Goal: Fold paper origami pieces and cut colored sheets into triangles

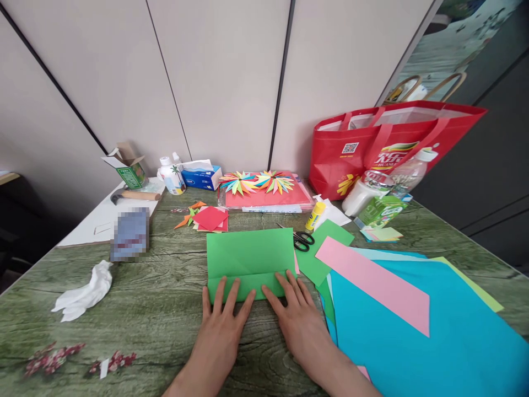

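A sheet of green paper (250,251) lies in front of me, its near edge folded up into a flap with a crease across it. My left hand (225,325) rests on the left part of the flap, fingers spread. On the right part lies my right hand (300,320), fingers also spread and flat. Both sets of fingertips press on the paper, and neither hand grips anything. Black-handled scissors (303,241) are just beyond the sheet's right edge, beside another piece of green paper (320,264).
Blue sheets (392,309) with a pink strip (376,281) on top cover the right side. A yellow glue stick (316,215), red folded paper (211,218) and colourful paper stars (275,182) lie farther back. A crumpled tissue (85,292) is at left; a red bag (372,149) stands back right.
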`<action>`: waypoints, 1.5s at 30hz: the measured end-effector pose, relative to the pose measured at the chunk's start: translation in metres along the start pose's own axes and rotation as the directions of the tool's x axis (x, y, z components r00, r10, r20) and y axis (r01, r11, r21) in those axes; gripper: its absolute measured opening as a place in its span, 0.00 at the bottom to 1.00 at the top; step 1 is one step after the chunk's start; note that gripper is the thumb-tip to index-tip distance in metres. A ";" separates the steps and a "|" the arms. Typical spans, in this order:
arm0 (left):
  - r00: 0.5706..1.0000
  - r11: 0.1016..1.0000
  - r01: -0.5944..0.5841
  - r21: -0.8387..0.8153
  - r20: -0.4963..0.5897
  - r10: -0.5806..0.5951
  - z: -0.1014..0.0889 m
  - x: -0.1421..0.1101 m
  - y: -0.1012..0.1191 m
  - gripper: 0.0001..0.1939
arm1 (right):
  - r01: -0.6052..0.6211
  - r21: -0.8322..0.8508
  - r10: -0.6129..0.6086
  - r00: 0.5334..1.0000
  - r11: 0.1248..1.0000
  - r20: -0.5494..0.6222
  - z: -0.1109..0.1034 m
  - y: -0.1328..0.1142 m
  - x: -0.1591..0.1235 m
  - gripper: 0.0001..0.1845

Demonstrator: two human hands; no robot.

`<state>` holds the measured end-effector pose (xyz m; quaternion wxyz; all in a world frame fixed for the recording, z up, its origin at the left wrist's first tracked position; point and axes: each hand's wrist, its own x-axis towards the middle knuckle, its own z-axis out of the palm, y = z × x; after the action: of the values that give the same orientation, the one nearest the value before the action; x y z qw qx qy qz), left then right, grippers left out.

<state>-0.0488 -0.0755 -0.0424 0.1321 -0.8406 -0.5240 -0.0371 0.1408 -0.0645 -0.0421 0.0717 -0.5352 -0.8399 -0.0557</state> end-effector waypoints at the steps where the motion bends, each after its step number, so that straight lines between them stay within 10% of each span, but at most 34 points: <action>1: 1.000 1.000 -0.007 -0.003 0.000 0.007 0.000 0.000 0.000 0.37 | -0.001 0.002 0.001 1.000 1.000 0.000 0.000 0.000 0.000 0.27; 19: 0.996 0.998 -0.065 -0.003 -0.058 0.065 0.010 0.003 -0.005 0.25 | 0.014 -0.047 -0.015 1.000 0.999 -0.027 0.007 0.000 -0.005 0.29; 45: 0.995 0.995 -0.102 -0.005 -0.004 0.102 0.006 0.004 -0.006 0.32 | -0.009 0.079 0.014 0.998 0.997 -0.061 -0.006 0.006 0.002 0.20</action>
<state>-0.0523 -0.0681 -0.0461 0.1327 -0.8664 -0.4802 -0.0335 0.1459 -0.0608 -0.0361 0.1187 -0.5347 -0.8358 -0.0385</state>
